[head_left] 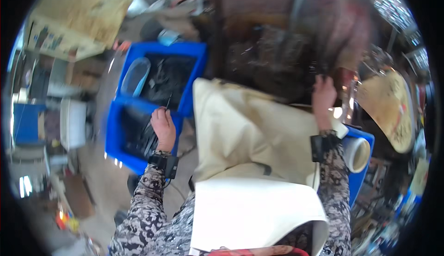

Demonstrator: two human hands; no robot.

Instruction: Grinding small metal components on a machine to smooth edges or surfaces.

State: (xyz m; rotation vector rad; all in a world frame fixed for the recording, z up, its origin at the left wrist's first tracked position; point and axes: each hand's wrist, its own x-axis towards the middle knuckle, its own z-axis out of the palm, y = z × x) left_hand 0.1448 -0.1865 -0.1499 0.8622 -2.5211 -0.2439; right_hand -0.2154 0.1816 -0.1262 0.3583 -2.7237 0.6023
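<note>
My left hand [164, 128] is over the near section of a blue bin [111, 131], its fingers closed on a thin dark piece [169, 101] that sticks up past the fingertips. Dark slender parts [138, 133] lie in the bin below it. My right hand [324, 97] reaches to the near right edge of a dark, blurred machine or bench [268, 61]. Its fingers look bent together around something small and dark, which I cannot make out. Beige cloth [249, 131] is spread between my arms.
A second blue bin [199, 57] adjoins the first on its far side, with a clear plastic scoop-like item [136, 76] and dark parts inside. At right, a tape-like roll [358, 155] rests by a blue container [355, 189]. A wooden board [388, 110] stands beyond. White sheeting [254, 209] covers my lap.
</note>
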